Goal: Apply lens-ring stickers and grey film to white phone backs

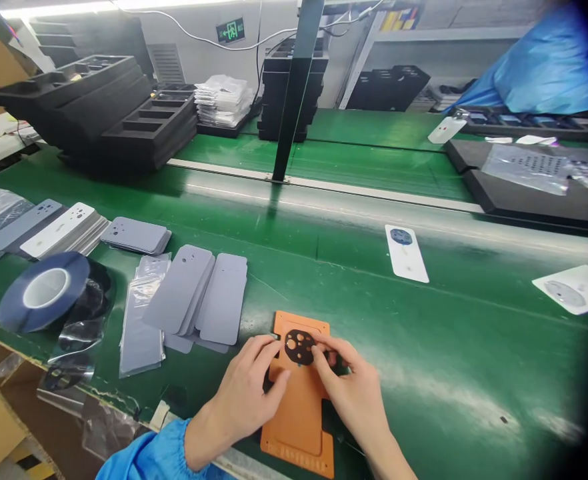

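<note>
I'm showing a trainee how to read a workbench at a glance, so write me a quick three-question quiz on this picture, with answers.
1. True or false: the black disc is over the orange tray.
2. Which is nearer the tape roll: the left hand or the right hand?
3. Multiple choice. What colour is the bench top?
A) Yellow
B) Green
C) Red

Key:
1. True
2. The left hand
3. B

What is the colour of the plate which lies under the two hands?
The plate is orange, seen in the head view.
</note>
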A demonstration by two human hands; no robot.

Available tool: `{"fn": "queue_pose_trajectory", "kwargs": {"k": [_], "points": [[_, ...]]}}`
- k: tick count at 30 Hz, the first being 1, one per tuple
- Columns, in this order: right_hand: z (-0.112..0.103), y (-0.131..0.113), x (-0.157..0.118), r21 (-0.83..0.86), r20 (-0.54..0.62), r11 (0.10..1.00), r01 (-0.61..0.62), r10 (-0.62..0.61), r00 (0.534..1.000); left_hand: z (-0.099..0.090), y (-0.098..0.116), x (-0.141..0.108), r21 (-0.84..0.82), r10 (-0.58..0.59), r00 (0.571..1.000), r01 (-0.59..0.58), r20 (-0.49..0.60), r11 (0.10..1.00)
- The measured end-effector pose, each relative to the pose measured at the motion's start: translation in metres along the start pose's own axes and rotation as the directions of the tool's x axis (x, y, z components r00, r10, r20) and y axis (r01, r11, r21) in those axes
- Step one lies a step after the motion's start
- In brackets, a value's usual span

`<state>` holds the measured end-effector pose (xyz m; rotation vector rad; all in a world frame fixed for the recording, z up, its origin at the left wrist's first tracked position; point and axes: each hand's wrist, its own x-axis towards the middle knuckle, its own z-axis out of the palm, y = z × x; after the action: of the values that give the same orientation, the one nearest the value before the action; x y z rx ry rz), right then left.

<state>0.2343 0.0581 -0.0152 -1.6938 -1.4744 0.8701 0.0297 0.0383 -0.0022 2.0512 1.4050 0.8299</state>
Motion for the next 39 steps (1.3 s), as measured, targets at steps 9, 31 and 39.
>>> {"fn": "queue_pose_trajectory", "kwargs": {"k": [9, 31, 39], "points": [[0.0, -0.003, -0.002, -0.028, -0.022, 0.999, -0.023, 0.023, 1.0, 0.001, -0.003, 0.002, 0.031, 0.013, 0.997, -0.016, 0.075, 0.999], [-0.009, 0.0, 0.0, -0.2, 0.066, 0.968, 0.152, -0.142, 0.988, 0.003, -0.002, 0.0, 0.119, 0.029, 0.995, -0.04, 0.096, 0.992], [-0.025, 0.003, 0.008, -0.157, 0.174, 0.986, 0.051, -0.023, 0.984, 0.001, -0.002, -0.001, 0.105, 0.04, 0.997, -0.047, 0.072, 0.993]]}}
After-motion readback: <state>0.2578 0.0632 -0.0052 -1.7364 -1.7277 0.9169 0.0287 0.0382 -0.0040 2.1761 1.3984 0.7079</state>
